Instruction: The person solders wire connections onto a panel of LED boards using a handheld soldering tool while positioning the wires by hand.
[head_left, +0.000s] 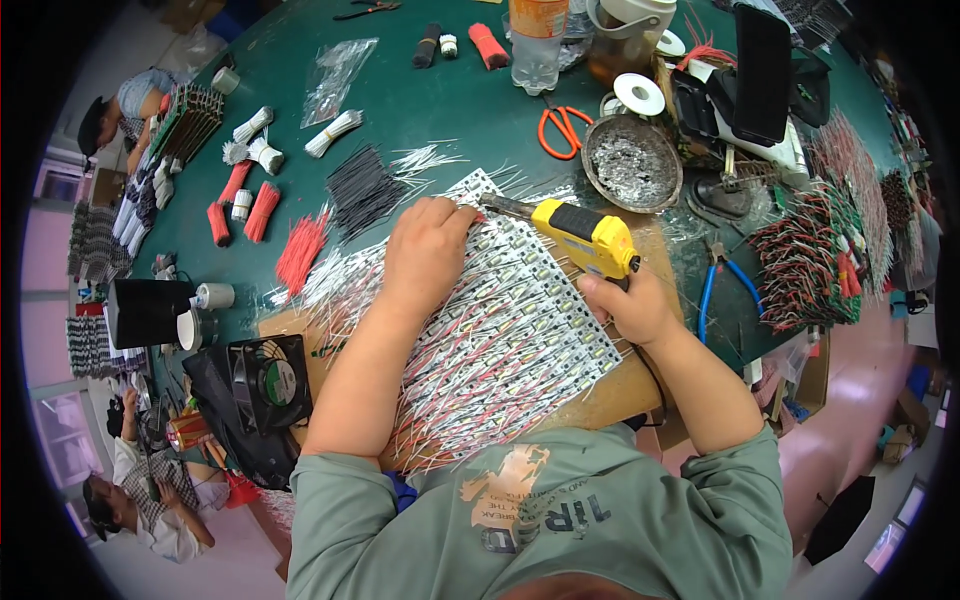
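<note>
A panel of small white circuit boards [570, 318] lies on a brown work board [625, 395], covered with rows of red and white wires. My right hand [635, 308] is wrapped round a yellow and black soldering gun [588, 235], its metal tip pointing left at the panel's far end. Close to that tip, my left hand [428, 245] rests over the panel with fingers pinched together; what they hold is too small to make out. Beyond it lie loose black wires [365, 190], red wires [302, 250] and white wires [425, 158] on the green table.
A metal dish of solder scraps [632, 165], orange-handled scissors [565, 132] and blue-handled pliers [708, 295] lie to the far right. Wired boards [810, 260] are piled at right. At left stand a fan [270, 383] and wire bundles [262, 212]. Other people [150, 505] sit at left.
</note>
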